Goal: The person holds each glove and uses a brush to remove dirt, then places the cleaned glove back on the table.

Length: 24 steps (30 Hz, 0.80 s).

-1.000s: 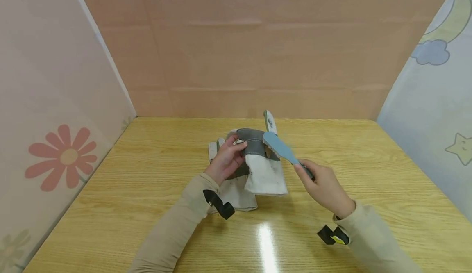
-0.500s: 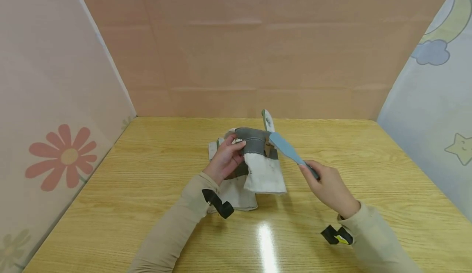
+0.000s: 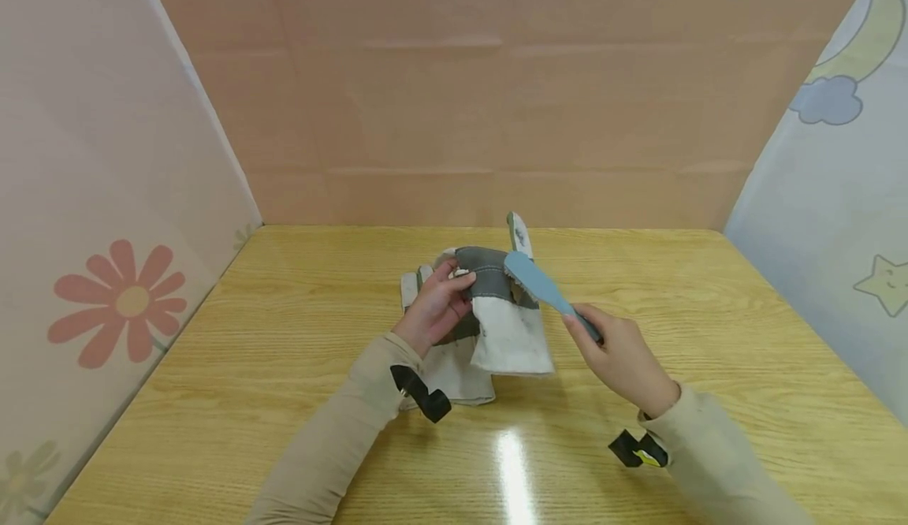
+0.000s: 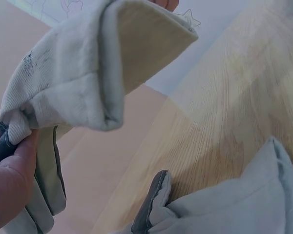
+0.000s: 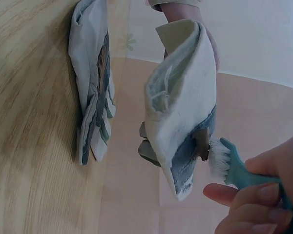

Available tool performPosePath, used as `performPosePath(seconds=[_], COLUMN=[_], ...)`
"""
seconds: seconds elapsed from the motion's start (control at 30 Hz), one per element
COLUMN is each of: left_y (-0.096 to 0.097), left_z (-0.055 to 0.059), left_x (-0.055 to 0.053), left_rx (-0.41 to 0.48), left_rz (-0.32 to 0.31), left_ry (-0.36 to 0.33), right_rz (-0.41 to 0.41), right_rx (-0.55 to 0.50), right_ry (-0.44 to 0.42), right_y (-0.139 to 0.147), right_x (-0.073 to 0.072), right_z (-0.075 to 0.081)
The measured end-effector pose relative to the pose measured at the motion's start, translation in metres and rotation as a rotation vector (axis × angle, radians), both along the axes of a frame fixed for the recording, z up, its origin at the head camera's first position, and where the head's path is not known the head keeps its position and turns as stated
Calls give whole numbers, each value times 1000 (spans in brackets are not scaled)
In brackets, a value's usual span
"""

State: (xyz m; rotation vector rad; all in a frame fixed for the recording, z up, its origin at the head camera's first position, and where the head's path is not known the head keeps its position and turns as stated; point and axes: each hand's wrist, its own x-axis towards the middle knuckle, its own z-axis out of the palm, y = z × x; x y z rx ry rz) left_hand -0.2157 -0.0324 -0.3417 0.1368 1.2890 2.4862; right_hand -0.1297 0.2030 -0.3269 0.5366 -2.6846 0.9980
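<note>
Holds up a floppy work glove of white cloth with a dark-grey band (image 3: 505, 310) at the centre of the head view, pinched at the band's left edge between the thumb and curled fingers of the left hand (image 3: 436, 304). Grips, right of centre, the darker handle of a flat light-blue brush with pale bristles (image 3: 537, 279) in the right hand (image 3: 626, 358), with fingers closed narrowly round it. Slants the brush from lower right to upper left, with bristles facing a brown patch (image 5: 201, 145) on the band; cannot tell, even from the right wrist view, firm contact from a near touch.

Brings the brush head back left over the grey band, compared with half a second ago, nearly matching its place of one second ago. Shifts the glove only slightly. Suggests short, repeated strokes over much the same spot, with the left hand as steadying support.

Has a second white-and-grey cloth glove (image 3: 464, 387) lying on the pale wood-grain counter (image 3: 284, 367), below and left of the raised one, partly hidden. Shows also beige sleeves (image 3: 329, 438) at the bottom of the frame.
</note>
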Motion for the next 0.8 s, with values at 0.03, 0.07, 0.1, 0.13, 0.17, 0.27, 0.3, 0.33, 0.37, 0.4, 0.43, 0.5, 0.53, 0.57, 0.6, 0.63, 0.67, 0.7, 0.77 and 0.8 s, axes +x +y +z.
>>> performPosePath(seconds=[0.03, 0.07, 0.1, 0.13, 0.17, 0.27, 0.3, 0.33, 0.37, 0.4, 0.43, 0.5, 0.53, 0.57, 0.6, 0.63, 0.67, 0.7, 0.77, 0.8], left_y=[0, -1, -1, -2, -2, -3, -3, -3, -3, -3, -3, -4, -4, -4, -4, -4, -4, -4, -3, -3], left_z=[0, 0, 0, 0, 1, 1, 2, 2, 2, 2, 2, 2, 2, 2, 2, 2, 2, 2, 2, 2], left_x=[0, 0, 0, 0, 0, -1, -1, -1, -1, -1, -1, 0, 0, 0, 0, 0, 0, 0, 0, 1], left_rx=[3, 6, 8, 11, 9, 6, 7, 6, 7, 8, 6, 4, 3, 3, 1, 3, 2, 2, 3, 2], left_rz=[6, 15, 23, 30, 34, 35, 32, 31, 31, 33, 36, 40, 42, 44, 45, 44, 41, 37, 29, 23], left_ry=[-1, -3, -4, -5, -3, 0, -1, -1, -3, -5, -6, -4, -4, -3, -2, -2, 0, 2, 3, 7], right_rz=[-5, -12, -17, -21, -25, -30, -31, -31, -31, -33, -37, -41, -46, -49, -53, -55, -54, -53, -40, -32], right_rx=[-1, 1, 2, 3, 5, 20, 25, 31, 35, 40, 40, 45, 45, 42, 38, 31, 20, 8, -9, -15], right_ry=[-8, -12, -14, -13, -13, 1, 6, 8, 8, 8, 3, 4, 6, 13, 21, 32, 46, 61, 87, 90], right_y=[0, 0, 1, 1, 2, 4, 5, 6, 7, 8, 9, 10, 11, 11, 11, 10, 10, 8, 5, 4], right_x=[0, 1, 1, 1, 1, 1, 1, 1, 1, 1, 1, 1, 1, 1, 1, 1, 2, 1, 1, 1], right_z=[0, 0, 0, -1, -1, -3, -3, -4, -4, -4, -4, -3, -3, -3, -2, -2, -1, -1, 0, 0])
